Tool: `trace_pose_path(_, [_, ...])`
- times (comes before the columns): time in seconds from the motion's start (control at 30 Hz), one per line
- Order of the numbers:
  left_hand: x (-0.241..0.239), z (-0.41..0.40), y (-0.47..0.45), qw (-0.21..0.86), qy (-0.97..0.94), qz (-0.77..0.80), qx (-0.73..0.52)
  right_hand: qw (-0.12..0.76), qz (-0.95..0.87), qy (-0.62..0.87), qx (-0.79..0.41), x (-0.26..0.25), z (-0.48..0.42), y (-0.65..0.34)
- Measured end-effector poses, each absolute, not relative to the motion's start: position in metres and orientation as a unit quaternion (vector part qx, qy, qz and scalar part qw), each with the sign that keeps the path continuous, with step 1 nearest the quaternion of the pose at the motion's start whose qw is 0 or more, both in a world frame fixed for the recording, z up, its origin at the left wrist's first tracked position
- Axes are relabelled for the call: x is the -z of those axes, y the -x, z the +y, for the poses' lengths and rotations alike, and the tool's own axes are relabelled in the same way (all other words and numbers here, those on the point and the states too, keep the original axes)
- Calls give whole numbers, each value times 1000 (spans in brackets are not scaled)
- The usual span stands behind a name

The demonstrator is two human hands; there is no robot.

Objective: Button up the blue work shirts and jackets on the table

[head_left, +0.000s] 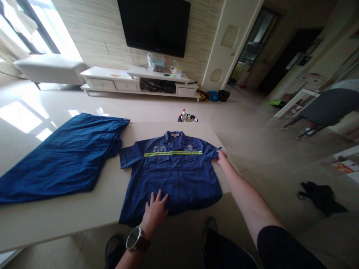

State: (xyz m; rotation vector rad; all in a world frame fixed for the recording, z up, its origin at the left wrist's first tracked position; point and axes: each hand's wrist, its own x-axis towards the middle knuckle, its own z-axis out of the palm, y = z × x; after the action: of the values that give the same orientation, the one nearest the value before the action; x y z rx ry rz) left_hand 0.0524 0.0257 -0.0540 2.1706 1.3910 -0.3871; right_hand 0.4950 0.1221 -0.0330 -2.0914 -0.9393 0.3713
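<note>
Fingers of our left hand fan apart on the lower front of a blue shirt, while our right hand pinches the end of the sleeve nearest it. The shirt lies face up, collar pointing away from us.

Beneath it we have a smooth, pale table. Beyond stands a low white cabinet, below a flat black television. The folded blue cloth forms a long, soft slab, lightly wrinkled and bunched along its right side. Our shirt is matte fabric with a pointed collar, flap pockets and a bright yellow-green stripe. Our watch is round, with a metal rim.

We count one table, one cabinet with three drawer fronts showing, one television, two blue cloth pieces, two short sleeves, two chest pockets, two pale prints, one stripe and one watch.

Bare tabletop runs beyond the collar, and a narrower strip separates shirt from cloth. On our right, the pinched sleeve sits close to the table's side edge. The hem reaches the near edge; we cannot tell how much of it hangs over.
</note>
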Motion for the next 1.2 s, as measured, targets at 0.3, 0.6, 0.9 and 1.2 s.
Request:
trace_pose_path(0.3, [47,26,-53,273,-808,502,143,249,-602,746,-136,74,116,-429])
trace_pose_path(0.6, [40,26,-54,281,-809,495,146,29,-633,769,-86,98,108,-420])
trace_pose_path(0.9, [40,24,-54,321,-793,492,162,41,-610,789,-60,94,130,-418])
trace_pose_path(1.2, [21,22,-57,343,-781,489,181,41,-562,825,-46,74,176,-422])
